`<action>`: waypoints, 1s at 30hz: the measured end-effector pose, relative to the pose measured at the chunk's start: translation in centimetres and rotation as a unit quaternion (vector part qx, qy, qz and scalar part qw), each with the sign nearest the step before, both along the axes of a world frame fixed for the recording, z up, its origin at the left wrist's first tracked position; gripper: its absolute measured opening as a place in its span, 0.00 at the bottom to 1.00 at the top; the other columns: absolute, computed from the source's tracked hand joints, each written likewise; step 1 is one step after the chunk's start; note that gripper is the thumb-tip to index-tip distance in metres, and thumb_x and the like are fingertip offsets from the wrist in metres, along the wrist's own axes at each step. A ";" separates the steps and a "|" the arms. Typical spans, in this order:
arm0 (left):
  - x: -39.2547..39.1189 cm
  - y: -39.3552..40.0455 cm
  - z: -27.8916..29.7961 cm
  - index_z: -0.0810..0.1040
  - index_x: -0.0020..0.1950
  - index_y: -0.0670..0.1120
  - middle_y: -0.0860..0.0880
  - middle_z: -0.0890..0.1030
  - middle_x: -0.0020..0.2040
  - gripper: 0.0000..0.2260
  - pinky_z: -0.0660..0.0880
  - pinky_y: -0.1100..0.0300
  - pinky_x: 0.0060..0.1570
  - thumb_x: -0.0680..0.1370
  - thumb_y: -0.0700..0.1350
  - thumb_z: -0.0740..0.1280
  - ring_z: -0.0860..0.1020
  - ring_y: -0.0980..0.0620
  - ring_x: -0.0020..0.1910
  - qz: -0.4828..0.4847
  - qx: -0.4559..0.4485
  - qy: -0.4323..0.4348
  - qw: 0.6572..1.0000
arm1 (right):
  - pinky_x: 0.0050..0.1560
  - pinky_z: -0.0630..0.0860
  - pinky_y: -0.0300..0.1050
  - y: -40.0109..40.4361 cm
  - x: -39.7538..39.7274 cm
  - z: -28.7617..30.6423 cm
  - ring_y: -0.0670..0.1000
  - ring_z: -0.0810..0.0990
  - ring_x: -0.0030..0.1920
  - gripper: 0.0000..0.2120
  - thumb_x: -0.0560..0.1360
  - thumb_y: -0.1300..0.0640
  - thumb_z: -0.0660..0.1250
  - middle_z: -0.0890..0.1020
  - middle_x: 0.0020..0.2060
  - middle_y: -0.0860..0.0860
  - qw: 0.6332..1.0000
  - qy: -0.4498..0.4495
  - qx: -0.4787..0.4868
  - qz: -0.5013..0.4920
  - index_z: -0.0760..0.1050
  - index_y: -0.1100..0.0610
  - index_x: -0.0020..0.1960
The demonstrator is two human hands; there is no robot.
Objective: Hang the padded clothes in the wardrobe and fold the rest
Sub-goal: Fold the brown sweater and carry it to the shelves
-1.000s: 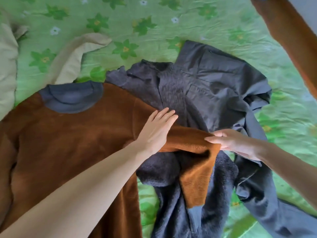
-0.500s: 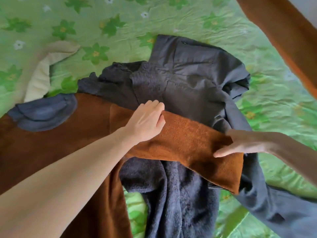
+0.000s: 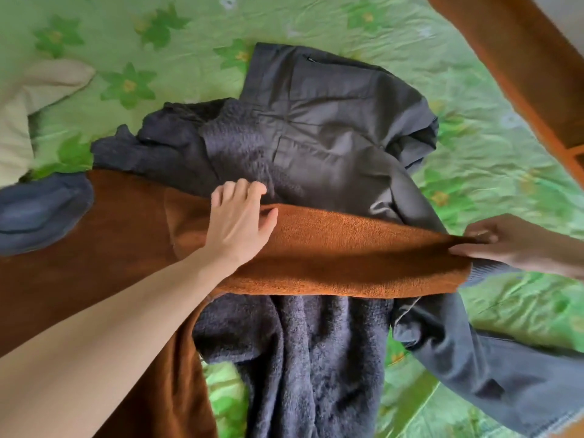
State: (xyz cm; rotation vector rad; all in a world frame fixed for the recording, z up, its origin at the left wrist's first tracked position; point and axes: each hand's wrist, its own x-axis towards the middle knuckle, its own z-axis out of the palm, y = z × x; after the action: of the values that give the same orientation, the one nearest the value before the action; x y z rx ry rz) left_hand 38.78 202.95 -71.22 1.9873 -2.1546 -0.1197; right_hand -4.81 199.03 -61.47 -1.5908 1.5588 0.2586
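Item: brown fleece sweater (image 3: 104, 248), blue-grey collar, lying on the bed (image 3: 347, 30) at 9 o'clock of the view, body spread flat. Its sleeve (image 3: 347, 257) is drawn out straight toward 3 o'clock, across the dark garments.

Left hand (image 3: 237, 226): fingers relaxed and spread, pressing the sleeve near the shoulder seam; no grip taken.

Right hand (image 3: 512, 245): grip closed, pinching the sleeve at its cuff end and holding it taut.

Beneath, centre to 12 o'clock: dark grey padded jacket (image 3: 331, 121) with fleecy lining (image 3: 316, 358), crumpled, unhung; one jacket sleeve trails to 5 o'clock.

At 10 o'clock: cream garment (image 3: 38, 90), partly out of view, not folded as far as can be seen.

At 1 o'clock: brown wooden edge (image 3: 505, 58), purpose unclear.

Progress, by judgement: early. The sweater is at the sleeve-straightening stage of folding, with no fold yet made. No finished pile is visible. The jacket remains to be hung; the cream piece remains to be sorted.
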 end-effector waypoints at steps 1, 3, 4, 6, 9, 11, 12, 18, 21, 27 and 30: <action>-0.1 0.4 -0.2 0.74 0.66 0.44 0.42 0.77 0.61 0.18 0.68 0.43 0.67 0.82 0.55 0.64 0.74 0.40 0.61 0.023 -0.013 -0.008 1.000 | 0.33 0.59 0.44 0.4 -0.5 -0.7 0.47 0.63 0.28 0.31 0.69 0.26 0.70 0.64 0.24 0.46 1.000 0.008 -0.017 -0.002 0.74 0.55 0.31; -0.3 1.5 -0.2 0.73 0.67 0.43 0.40 0.74 0.64 0.18 0.67 0.42 0.66 0.82 0.52 0.64 0.71 0.38 0.64 0.090 -0.057 0.000 0.994 | 0.32 0.56 0.43 1.6 -0.7 -1.8 0.48 0.62 0.29 0.36 0.64 0.24 0.68 0.64 0.25 0.47 0.999 0.010 -0.039 -0.035 0.74 0.60 0.34; -0.3 2.2 -0.1 0.73 0.65 0.43 0.39 0.74 0.62 0.16 0.67 0.43 0.62 0.82 0.51 0.64 0.71 0.38 0.62 0.130 -0.078 0.018 0.988 | 0.33 0.56 0.45 2.1 -0.9 -2.2 0.49 0.62 0.29 0.35 0.64 0.23 0.70 0.64 0.25 0.47 0.997 0.010 -0.035 -0.064 0.72 0.58 0.31; -0.3 3.6 -0.1 0.72 0.58 0.44 0.41 0.74 0.56 0.11 0.67 0.44 0.56 0.82 0.51 0.63 0.71 0.39 0.56 0.186 -0.075 0.053 0.978 | 0.35 0.55 0.47 3.1 -0.7 -2.3 0.50 0.62 0.32 0.31 0.65 0.28 0.74 0.64 0.26 0.49 0.990 -0.012 -0.048 -0.133 0.70 0.53 0.27; -0.3 5.5 -1.1 0.74 0.57 0.43 0.40 0.76 0.56 0.17 0.72 0.40 0.58 0.83 0.56 0.58 0.75 0.36 0.57 0.173 0.017 0.084 0.981 | 0.33 0.56 0.46 4.5 -0.3 -1.9 0.50 0.65 0.33 0.27 0.62 0.34 0.77 0.69 0.27 0.53 0.974 -0.035 -0.045 -0.221 0.75 0.58 0.29; -0.3 6.2 -1.4 0.72 0.72 0.45 0.37 0.72 0.69 0.25 0.68 0.36 0.69 0.84 0.61 0.55 0.70 0.34 0.71 0.125 0.100 0.081 0.984 | 0.29 0.62 0.43 5.3 0.5 -1.1 0.50 0.70 0.31 0.26 0.60 0.35 0.81 0.74 0.27 0.52 0.963 -0.058 -0.044 -0.260 0.78 0.58 0.33; -0.3 6.4 -1.2 0.65 0.79 0.51 0.38 0.66 0.77 0.28 0.61 0.34 0.74 0.84 0.63 0.53 0.62 0.35 0.78 0.106 0.150 0.080 0.980 | 0.29 0.65 0.39 5.7 1.2 -0.4 0.50 0.73 0.32 0.26 0.61 0.36 0.81 0.77 0.29 0.54 0.956 -0.080 -0.029 -0.280 0.79 0.59 0.36; -0.4 6.8 1.4 0.44 0.84 0.63 0.47 0.45 0.86 0.34 0.50 0.34 0.79 0.81 0.70 0.52 0.43 0.44 0.85 0.075 0.205 0.155 0.964 | 0.32 0.78 0.43 6.8 8.8 4.0 0.55 0.80 0.34 0.16 0.77 0.48 0.71 0.82 0.40 0.58 0.909 -0.211 0.022 -0.359 0.81 0.63 0.51; -0.2 8.4 3.6 0.68 0.77 0.53 0.46 0.69 0.76 0.30 0.65 0.43 0.76 0.81 0.68 0.53 0.65 0.47 0.75 0.040 0.133 0.227 0.964 | 0.34 0.78 0.42 8.0 15.6 5.1 0.53 0.80 0.36 0.11 0.79 0.50 0.70 0.83 0.40 0.57 0.899 -0.268 0.041 -0.345 0.85 0.58 0.48; 0.7 11.4 9.4 0.83 0.57 0.46 0.48 0.87 0.47 0.19 0.81 0.59 0.47 0.85 0.58 0.62 0.85 0.51 0.47 0.167 0.294 0.680 0.650 | 0.42 0.82 0.58 11.8 29.9 3.0 0.54 0.81 0.37 0.08 0.84 0.56 0.65 0.85 0.44 0.58 0.905 -0.343 0.038 -0.249 0.83 0.52 0.57; 4.6 13.5 10.1 0.82 0.59 0.41 0.38 0.83 0.45 0.11 0.81 0.54 0.42 0.83 0.47 0.69 0.79 0.41 0.40 0.204 0.256 0.704 0.631 | 0.35 0.79 0.42 13.2 34.7 3.2 0.51 0.83 0.32 0.15 0.87 0.59 0.57 0.86 0.39 0.51 0.895 -0.378 0.116 -0.208 0.81 0.47 0.58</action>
State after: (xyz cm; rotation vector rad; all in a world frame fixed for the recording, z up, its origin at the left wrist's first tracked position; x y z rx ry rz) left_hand 43.34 216.47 -61.13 1.4371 -0.6024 -1.6723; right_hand 29.85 212.23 -58.32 -0.9514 1.1403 -0.3682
